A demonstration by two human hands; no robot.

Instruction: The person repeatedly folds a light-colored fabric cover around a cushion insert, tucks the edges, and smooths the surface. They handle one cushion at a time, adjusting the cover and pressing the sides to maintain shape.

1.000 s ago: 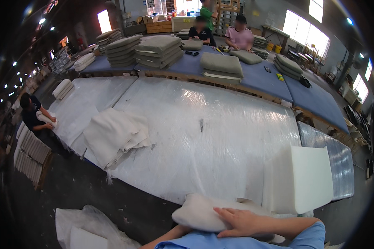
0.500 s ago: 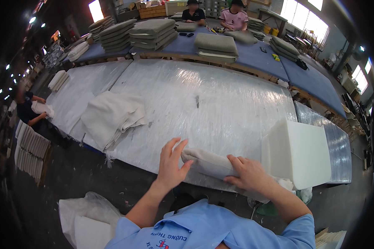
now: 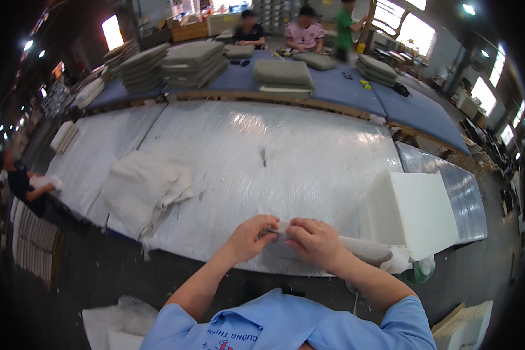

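Observation:
A pale beige cushion (image 3: pixel 364 249), covered in fabric, lies along the near edge of the table, its right part running beyond my right forearm. My left hand (image 3: pixel 251 238) pinches the cover at the cushion's left end, fingertips together. Close beside it, my right hand (image 3: pixel 316 240) grips the same end from above with curled fingers. The fingers hide most of the fabric edge between them. A stack of white foam pads (image 3: pixel 423 213) stands just right of the cushion. Left of my hands lies a loose pile of beige fabric covers (image 3: pixel 143 189).
The table (image 3: pixel 262 181) is wrapped in shiny plastic film. Beyond it, a blue table (image 3: pixel 338 87) bears stacks of grey-green cushions (image 3: pixel 195 61). Several people work at the far side and left. White foam sheets (image 3: pixel 464 329) and a plastic bag (image 3: pixel 119 318) sit low beside me.
My left hand has gone from spread fingers to a pinch on the cushion's end. My right hand has slid left toward it. The view has shifted, and a person in green appears at the back.

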